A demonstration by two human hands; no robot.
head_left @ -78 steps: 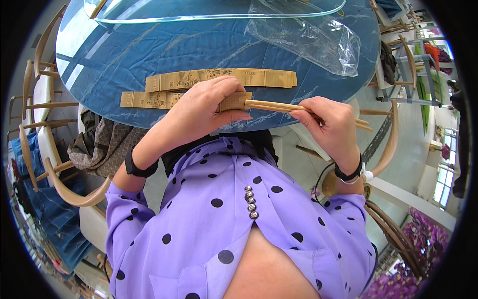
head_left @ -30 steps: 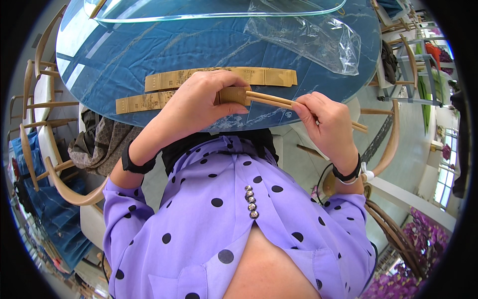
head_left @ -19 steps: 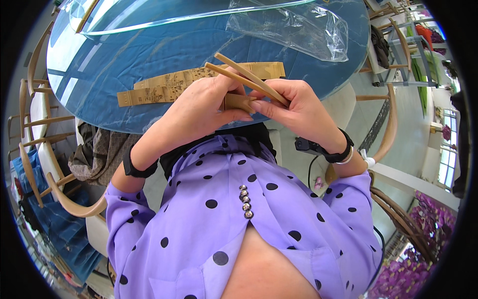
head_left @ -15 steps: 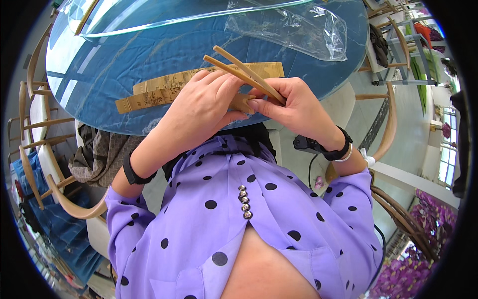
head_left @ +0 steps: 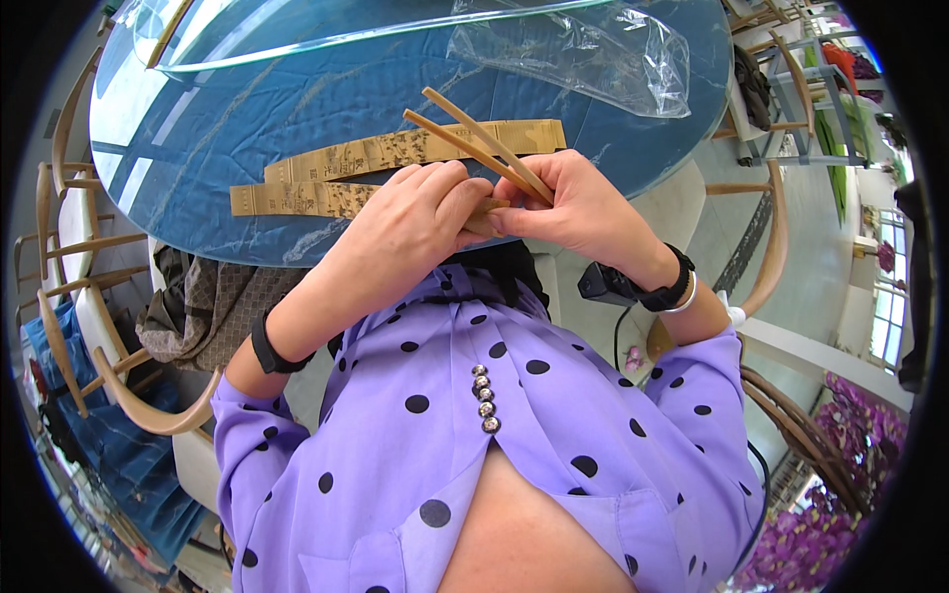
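Note:
My left hand [head_left: 420, 208] is closed, pinching a tan paper strip [head_left: 480, 223] close to the table's near edge. My right hand [head_left: 583, 210] meets it there, thumb and fingertips on the strip's end. Two wooden chopsticks [head_left: 473, 134] also sit in my right hand, slanting up and left, their far tips apart. A printed tan paper sleeve [head_left: 297, 200] runs under my left hand; whether it joins the pinched strip is hidden. Beyond it, another flat paper sleeve [head_left: 395, 151] lies on the table, partly behind the chopsticks.
The blue marbled round table [head_left: 227, 124] carries a raised glass disc [head_left: 326, 51] at its far side. A crumpled clear plastic bag [head_left: 583, 59] lies far right. Wooden chairs [head_left: 163, 415] stand on both sides. A brown patterned cloth or bag [head_left: 213, 311] rests at the left.
My hands have drawn slightly closer together around the pinched strip, covering more of it. The chopsticks have shifted a little with my right hand. The near sleeve has tilted slightly flatter.

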